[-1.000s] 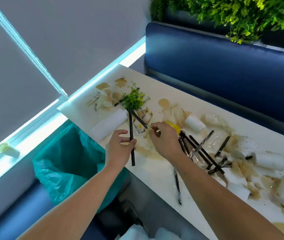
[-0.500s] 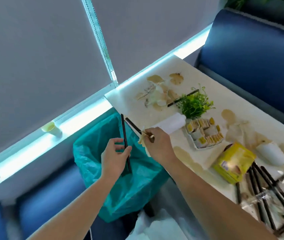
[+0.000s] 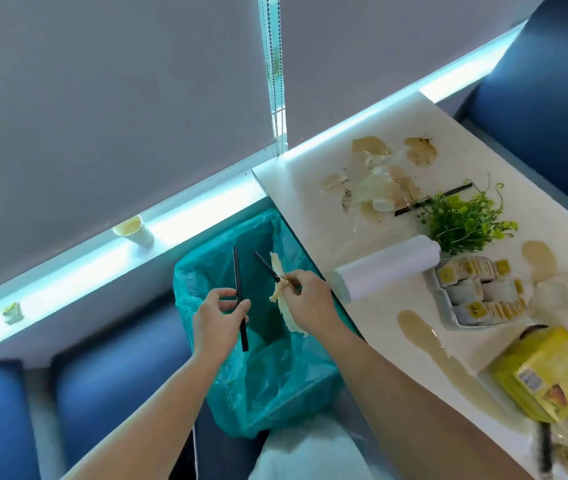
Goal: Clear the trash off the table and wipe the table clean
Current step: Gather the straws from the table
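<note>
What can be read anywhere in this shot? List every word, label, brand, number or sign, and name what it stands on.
No text reads clearly enough to quote.
Yellow packet: printed label with a blue patch, too blurred to read.
Sachets in the grey tray: yellow panels with dark marks, too small to read.
Paper cup on the sill: no print visible.

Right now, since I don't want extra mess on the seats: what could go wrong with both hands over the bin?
1. The black stick gripped by the left hand is long. Released at an angle, it might tip over the rim of the green bin bag onto the blue seat.
2. The limp scrap, pinched with a second stick by the right hand, may cling to the fingers or drip.
</note>
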The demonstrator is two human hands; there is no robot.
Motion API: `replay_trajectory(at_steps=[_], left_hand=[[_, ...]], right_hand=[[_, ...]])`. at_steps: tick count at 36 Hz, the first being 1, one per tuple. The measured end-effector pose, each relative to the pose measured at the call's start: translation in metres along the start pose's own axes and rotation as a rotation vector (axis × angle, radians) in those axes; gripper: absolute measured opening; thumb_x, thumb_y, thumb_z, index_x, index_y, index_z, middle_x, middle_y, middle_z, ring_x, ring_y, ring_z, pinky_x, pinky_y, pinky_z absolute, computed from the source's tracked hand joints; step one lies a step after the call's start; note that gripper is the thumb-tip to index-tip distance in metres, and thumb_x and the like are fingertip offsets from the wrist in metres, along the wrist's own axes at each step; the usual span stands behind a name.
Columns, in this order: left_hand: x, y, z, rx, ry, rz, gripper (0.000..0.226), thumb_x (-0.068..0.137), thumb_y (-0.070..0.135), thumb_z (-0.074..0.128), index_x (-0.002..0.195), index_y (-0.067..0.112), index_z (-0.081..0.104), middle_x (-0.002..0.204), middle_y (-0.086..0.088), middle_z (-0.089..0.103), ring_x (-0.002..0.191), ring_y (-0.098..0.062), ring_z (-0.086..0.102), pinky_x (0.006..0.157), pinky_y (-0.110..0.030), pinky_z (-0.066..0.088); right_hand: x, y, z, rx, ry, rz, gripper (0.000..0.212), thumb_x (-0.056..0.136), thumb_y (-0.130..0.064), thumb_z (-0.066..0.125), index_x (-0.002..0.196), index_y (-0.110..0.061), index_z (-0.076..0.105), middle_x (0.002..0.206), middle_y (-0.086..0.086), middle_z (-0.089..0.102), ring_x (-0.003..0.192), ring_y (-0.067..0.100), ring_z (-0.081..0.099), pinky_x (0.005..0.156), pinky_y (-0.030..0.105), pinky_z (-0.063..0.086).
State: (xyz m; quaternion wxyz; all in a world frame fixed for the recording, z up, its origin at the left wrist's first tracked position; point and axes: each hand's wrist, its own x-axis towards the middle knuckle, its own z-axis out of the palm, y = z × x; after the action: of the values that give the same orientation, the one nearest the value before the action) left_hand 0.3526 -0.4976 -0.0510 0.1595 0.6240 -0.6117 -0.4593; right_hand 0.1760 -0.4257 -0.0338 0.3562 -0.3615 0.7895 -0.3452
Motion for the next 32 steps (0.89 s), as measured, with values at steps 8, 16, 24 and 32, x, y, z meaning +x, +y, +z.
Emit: replay_trajectory(at_steps=[8,16,24,32], left_hand=[[0.026,-0.015,0.002,0.129,-0.001,-0.032,0.027,0.087,0.043,0.079,0.108,0.029,0.069,0.083,0.015,0.076,0.073,-0.004,0.074,0.079,-0.031,0.056],[0.035,-0.018,0.010,0.238,-0.081,-0.046,0.050,0.088,0.052,0.075,0.130,0.026,0.064,0.115,0.007,0.072,0.103,-0.019,0.067,0.091,-0.036,0.052],[0.021,0.002,0.022,0.241,-0.057,0.099,0.047,0.091,0.047,0.074,0.130,0.024,0.064,0.120,0.008,0.068,0.090,-0.001,0.064,0.082,-0.027,0.048],[0.003,0.047,0.048,0.218,-0.040,0.274,0.047,0.091,0.045,0.074,0.131,0.025,0.062,0.122,0.007,0.060,0.093,-0.004,0.062,0.087,-0.024,0.045]], right_hand=[[0.024,0.017,0.026,-0.068,-0.115,0.083,0.036,0.101,-0.020,0.058,0.136,-0.014,0.061,0.119,0.006,0.065,0.100,0.018,0.060,0.094,0.025,0.048],[0.025,0.025,0.023,-0.127,-0.256,0.123,0.062,0.102,-0.021,0.054,0.159,-0.017,0.032,0.156,0.012,0.041,0.142,0.028,0.040,0.114,0.034,0.033],[0.019,0.037,-0.001,-0.031,-0.055,0.059,0.045,0.100,-0.016,0.056,0.145,-0.018,0.054,0.137,0.000,0.058,0.108,0.012,0.061,0.103,0.028,0.047],[0.004,0.038,-0.048,0.045,0.219,-0.025,0.021,0.101,-0.015,0.060,0.120,-0.019,0.067,0.113,-0.005,0.067,0.085,0.005,0.064,0.080,0.015,0.055]])
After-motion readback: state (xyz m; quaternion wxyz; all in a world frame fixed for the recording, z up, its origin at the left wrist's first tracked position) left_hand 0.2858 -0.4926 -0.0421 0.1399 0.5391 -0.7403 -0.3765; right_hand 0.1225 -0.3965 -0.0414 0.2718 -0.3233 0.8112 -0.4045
